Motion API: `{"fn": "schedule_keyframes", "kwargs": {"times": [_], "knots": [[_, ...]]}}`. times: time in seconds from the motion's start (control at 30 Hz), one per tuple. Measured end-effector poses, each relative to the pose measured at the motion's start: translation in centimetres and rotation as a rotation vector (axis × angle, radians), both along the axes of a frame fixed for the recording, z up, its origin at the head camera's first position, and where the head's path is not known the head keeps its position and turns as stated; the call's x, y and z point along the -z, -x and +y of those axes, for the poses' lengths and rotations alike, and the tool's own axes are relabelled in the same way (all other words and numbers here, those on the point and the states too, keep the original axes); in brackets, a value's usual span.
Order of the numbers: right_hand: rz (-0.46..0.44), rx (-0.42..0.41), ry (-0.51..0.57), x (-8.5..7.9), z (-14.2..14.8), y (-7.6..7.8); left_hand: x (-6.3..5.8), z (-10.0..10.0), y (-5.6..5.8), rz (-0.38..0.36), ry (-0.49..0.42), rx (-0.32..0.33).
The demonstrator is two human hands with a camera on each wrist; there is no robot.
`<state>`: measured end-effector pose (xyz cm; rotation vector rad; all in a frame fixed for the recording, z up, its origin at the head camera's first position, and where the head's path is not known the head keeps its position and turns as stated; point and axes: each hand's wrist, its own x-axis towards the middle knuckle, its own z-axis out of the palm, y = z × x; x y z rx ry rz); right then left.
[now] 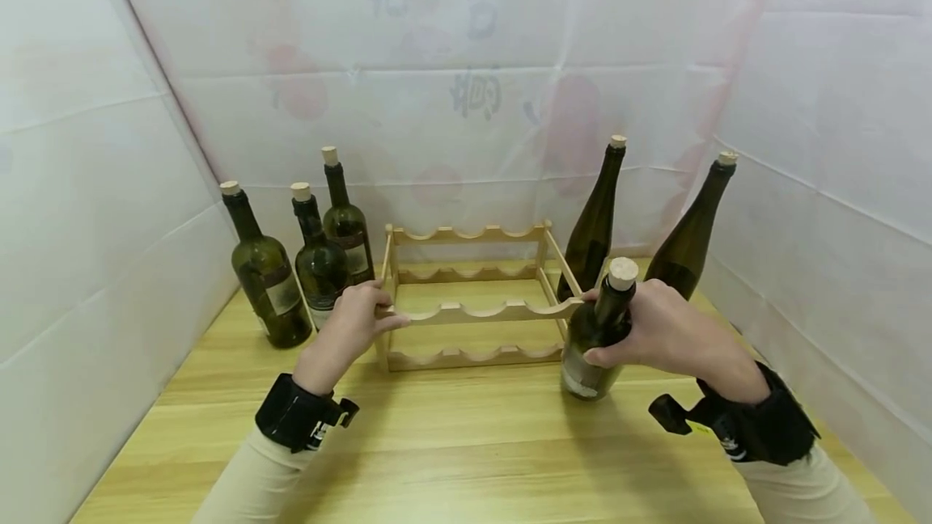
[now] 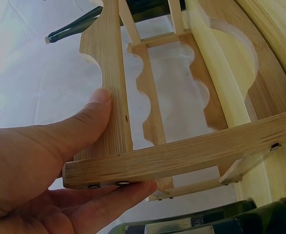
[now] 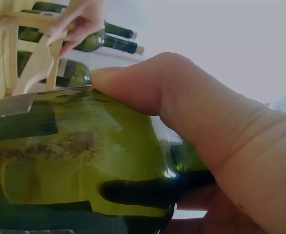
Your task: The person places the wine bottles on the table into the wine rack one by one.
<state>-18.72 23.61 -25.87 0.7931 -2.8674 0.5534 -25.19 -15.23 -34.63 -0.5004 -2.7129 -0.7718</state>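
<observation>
A wooden wine rack (image 1: 466, 312) with scalloped rails stands in the middle of the table. At its front left corner my left hand (image 1: 352, 322) grips the upper frame, thumb (image 2: 100, 105) on the scalloped rail and fingers under the end bar. My right hand (image 1: 666, 330) holds a green wine bottle (image 1: 593, 346) around the shoulder and neck, beside the rack's front right corner. This bottle is upright, slightly tilted, with a cork (image 1: 623, 272) in its mouth. In the right wrist view the bottle's green glass (image 3: 84, 151) fills the lower left, and part of the fingers is hidden behind it.
Left of the rack stand three corked wine bottles, a left one (image 1: 269, 285), a middle one (image 1: 320, 261) and a back one (image 1: 348, 225). Behind my right hand are two slender corked bottles, one (image 1: 593, 221) near the rack and one (image 1: 688, 233) farther right. White cloth walls (image 1: 466, 103) enclose the table.
</observation>
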Motion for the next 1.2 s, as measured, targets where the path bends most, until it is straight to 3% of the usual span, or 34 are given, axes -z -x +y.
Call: {"fn": "schedule_keyframes", "kwargs": {"times": [0.27, 0.57, 0.77, 1.03, 1.2], "knots": [[0.000, -0.095, 0.023, 1.2, -0.8, -0.5, 0.4, 0.4, 0.0, -0.005, 0.008, 0.001], [0.183, -0.235, -0.014, 1.9, -2.1, -1.4, 0.0, 0.3, 0.3, 0.033, 0.011, -0.002], [0.173, -0.321, -0.110, 2.6, -3.2, -2.1, -0.1, 0.1, 0.2, 0.026, 0.009, -0.013], [0.310, -0.362, -0.221, 3.9, -4.0, -3.8, -0.1, 0.1, 0.1, 0.004, 0.016, -0.012], [0.317, -0.342, -0.292, 4.8, -4.5, -4.3, 0.1, 0.1, 0.0, -0.002, 0.016, -0.016]]}}
